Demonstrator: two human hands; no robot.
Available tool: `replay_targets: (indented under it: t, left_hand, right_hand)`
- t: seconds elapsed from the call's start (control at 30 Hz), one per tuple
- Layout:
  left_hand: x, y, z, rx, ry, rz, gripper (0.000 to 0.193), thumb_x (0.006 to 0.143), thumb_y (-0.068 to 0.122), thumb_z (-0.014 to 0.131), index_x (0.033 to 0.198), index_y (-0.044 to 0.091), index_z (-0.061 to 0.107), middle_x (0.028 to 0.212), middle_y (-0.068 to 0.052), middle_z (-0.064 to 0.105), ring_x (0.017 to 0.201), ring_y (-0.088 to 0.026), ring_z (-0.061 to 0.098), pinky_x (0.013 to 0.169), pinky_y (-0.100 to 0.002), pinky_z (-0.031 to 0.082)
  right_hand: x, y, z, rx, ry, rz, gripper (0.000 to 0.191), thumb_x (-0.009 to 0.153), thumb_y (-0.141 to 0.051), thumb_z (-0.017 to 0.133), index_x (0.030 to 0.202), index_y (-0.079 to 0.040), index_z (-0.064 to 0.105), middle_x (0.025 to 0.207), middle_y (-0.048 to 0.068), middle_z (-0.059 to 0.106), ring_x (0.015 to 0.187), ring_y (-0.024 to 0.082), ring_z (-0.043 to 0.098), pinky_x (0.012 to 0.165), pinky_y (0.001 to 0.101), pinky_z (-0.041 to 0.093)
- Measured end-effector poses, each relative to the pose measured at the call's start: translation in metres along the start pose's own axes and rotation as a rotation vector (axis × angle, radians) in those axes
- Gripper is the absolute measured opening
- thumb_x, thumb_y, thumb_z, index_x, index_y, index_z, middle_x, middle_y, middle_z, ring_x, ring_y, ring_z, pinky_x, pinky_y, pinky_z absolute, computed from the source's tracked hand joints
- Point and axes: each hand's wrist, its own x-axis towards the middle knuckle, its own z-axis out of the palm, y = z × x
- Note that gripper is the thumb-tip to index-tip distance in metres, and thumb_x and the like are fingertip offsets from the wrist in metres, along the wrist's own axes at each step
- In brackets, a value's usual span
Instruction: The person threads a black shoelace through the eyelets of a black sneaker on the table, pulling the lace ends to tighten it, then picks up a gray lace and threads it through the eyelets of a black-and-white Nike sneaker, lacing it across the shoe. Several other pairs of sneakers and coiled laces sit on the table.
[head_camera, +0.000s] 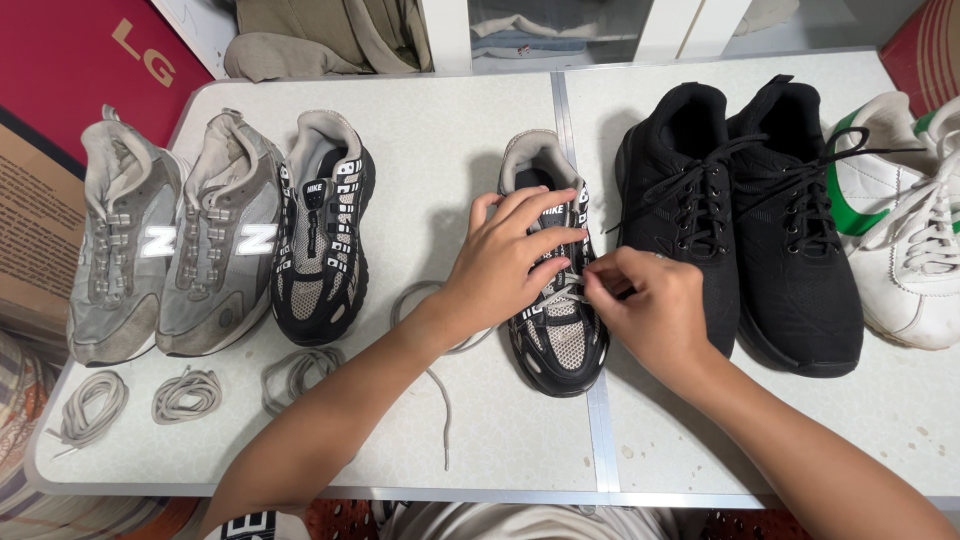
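Note:
A black and grey mesh sneaker (556, 340) lies in the middle of the table, toe toward me. My left hand (512, 258) rests flat over its tongue and eyelets, holding it down. My right hand (645, 310) pinches a grey shoelace (440, 395) at the eyelets on the shoe's right side. The loose part of the lace trails off the shoe's left side, looping over the tabletop toward the front edge.
The matching unlaced sneaker (322, 235) and a grey pair (170, 250) stand at the left, with three coiled grey laces (185, 395) in front. A black laced pair (745, 215) and white-green shoes (915, 220) stand at the right. The white folding table (440, 140) has a metal seam (600, 420).

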Motion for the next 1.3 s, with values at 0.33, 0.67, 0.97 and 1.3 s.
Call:
replay_targets:
  t: [0.33, 0.67, 0.97, 1.3]
  left_hand:
    - [-0.001, -0.002, 0.003, -0.023, 0.023, 0.0, 0.026, 0.087, 0.02, 0.08, 0.113, 0.016, 0.078, 0.144, -0.002, 0.059, 0.137, -0.023, 0.05, 0.114, -0.047, 0.028]
    - [-0.001, -0.002, 0.005, -0.044, 0.071, -0.006, 0.032, 0.087, 0.02, 0.081, 0.117, 0.013, 0.073, 0.141, -0.001, 0.061, 0.135, -0.022, 0.052, 0.114, -0.047, 0.028]
    - [-0.001, -0.004, 0.003, -0.099, 0.043, -0.004, 0.034, 0.087, 0.021, 0.08, 0.119, 0.01, 0.072, 0.142, -0.004, 0.059, 0.135, -0.024, 0.051, 0.113, -0.047, 0.027]
    - [0.0, -0.011, -0.003, -0.178, -0.029, 0.016, 0.032, 0.092, 0.004, 0.067, 0.124, 0.01, 0.071, 0.146, -0.006, 0.058, 0.138, -0.023, 0.05, 0.114, -0.046, 0.025]
  right_hand:
    - [-0.001, 0.0, 0.003, -0.038, -0.038, 0.043, 0.011, 0.083, -0.004, 0.083, 0.086, 0.001, 0.074, 0.073, 0.009, 0.073, 0.063, 0.014, 0.072, 0.057, 0.0268, 0.055]
    - [0.008, 0.005, 0.005, 0.164, -0.034, 0.277, 0.014, 0.079, -0.006, 0.087, 0.084, 0.0, 0.075, 0.082, 0.007, 0.073, 0.067, 0.006, 0.068, 0.056, 0.0209, 0.054]
    - [0.001, 0.021, 0.012, 0.281, -0.063, 0.383, 0.015, 0.082, 0.005, 0.077, 0.079, 0.0, 0.064, 0.082, 0.006, 0.076, 0.075, 0.006, 0.072, 0.067, 0.0206, 0.059]
    - [0.004, 0.017, 0.018, 0.289, 0.016, 0.26, 0.018, 0.086, -0.001, 0.082, 0.084, 0.0, 0.064, 0.083, 0.006, 0.074, 0.074, 0.007, 0.07, 0.067, 0.0219, 0.06]
